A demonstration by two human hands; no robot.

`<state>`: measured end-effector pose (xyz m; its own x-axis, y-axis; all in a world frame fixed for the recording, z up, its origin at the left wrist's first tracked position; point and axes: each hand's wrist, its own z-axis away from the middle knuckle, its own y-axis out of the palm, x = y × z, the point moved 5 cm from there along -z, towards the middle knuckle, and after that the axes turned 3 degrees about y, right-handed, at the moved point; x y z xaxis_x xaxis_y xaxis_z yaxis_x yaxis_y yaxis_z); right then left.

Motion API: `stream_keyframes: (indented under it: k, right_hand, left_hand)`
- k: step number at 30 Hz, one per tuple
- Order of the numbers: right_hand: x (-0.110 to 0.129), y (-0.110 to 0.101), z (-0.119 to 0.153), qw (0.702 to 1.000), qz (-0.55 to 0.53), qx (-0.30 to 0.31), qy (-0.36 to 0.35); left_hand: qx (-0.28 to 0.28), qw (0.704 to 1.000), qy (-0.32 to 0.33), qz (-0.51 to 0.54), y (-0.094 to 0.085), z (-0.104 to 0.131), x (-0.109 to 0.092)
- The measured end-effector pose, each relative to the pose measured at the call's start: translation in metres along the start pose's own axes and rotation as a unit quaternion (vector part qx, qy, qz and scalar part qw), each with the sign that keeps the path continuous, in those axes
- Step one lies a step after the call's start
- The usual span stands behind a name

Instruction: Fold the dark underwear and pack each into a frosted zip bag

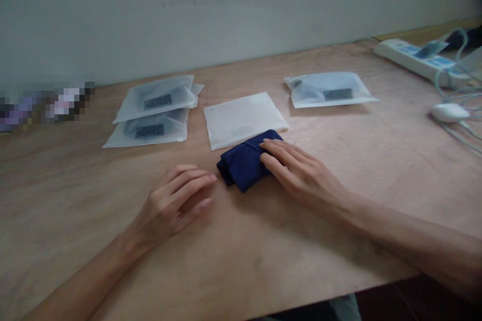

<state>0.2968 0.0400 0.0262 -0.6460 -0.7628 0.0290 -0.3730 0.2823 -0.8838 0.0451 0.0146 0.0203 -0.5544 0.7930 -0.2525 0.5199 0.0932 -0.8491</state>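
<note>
A folded dark blue cloth (244,163) lies on the wooden table, just in front of a flat white zip bag (243,119). My right hand (295,168) rests on the cloth's right end, fingertips on top and the thumb not visible. To the left of the cloth, my left hand (183,195) is held close to it with nothing in it, its fingers slightly bent and the thumb apart from them. The fingertips of my left hand stop short of the cloth's left edge.
Overlapping frosted bags with dark labels (161,93) lie at the back left. Another filled frosted bag (327,90) sits at the back right. A power strip (422,60) with cables and a white adapter (449,112) occupy the right side. A wall stands behind the table (233,271).
</note>
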Motion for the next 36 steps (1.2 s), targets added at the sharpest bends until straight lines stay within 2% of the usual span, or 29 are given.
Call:
stream_keyframes:
  k: [3, 6, 11, 14, 16, 20, 21, 23, 26, 32, 36]
  right_hand:
    - [-0.014, -0.003, -0.002, 0.999, 0.041, -0.003, -0.002]
    - [-0.013, -0.003, -0.002, 0.999, 0.037, -0.025, -0.027]
    - [0.013, -0.001, 0.002, 0.989, -0.044, -0.037, -0.138]
    - [0.022, -0.001, 0.003, 0.984, -0.068, -0.024, -0.16]
    - [0.022, -0.001, 0.003, 0.986, -0.072, -0.013, -0.149]
    - [0.019, -0.002, 0.003, 0.986, -0.06, -0.015, -0.152]
    - [0.019, -0.003, 0.003, 0.986, -0.056, -0.02, -0.157]
    - [0.018, -0.005, 0.003, 0.985, -0.052, -0.026, -0.161]
    - [0.017, -0.006, 0.002, 0.985, -0.051, -0.019, -0.165]
    - [0.017, -0.005, 0.002, 0.984, -0.031, 0.018, -0.176]
    - [0.019, -0.004, 0.003, 0.982, -0.032, 0.021, -0.183]
  left_hand:
    - [-0.012, 0.999, -0.036, -0.021, 0.001, 0.0, 0.004]
    - [-0.01, 0.998, -0.052, -0.045, 0.004, -0.005, 0.009]
    - [0.08, 0.994, -0.061, -0.053, 0.022, -0.023, 0.021]
    - [0.121, 0.99, -0.053, -0.046, 0.033, -0.031, 0.025]
    - [0.098, 0.992, -0.053, -0.058, 0.032, -0.033, 0.027]
    - [-0.057, 0.987, -0.048, -0.143, 0.015, -0.029, 0.029]
    - [-0.081, 0.982, -0.048, -0.163, 0.012, -0.027, 0.029]
    - [-0.078, 0.98, -0.052, -0.178, 0.011, -0.026, 0.03]
    - [-0.034, 0.984, -0.048, -0.166, 0.016, -0.027, 0.031]
    - [-0.078, 0.98, -0.01, -0.183, 0.014, -0.026, 0.027]
    - [-0.049, 0.987, 0.009, -0.152, 0.017, -0.028, 0.027]
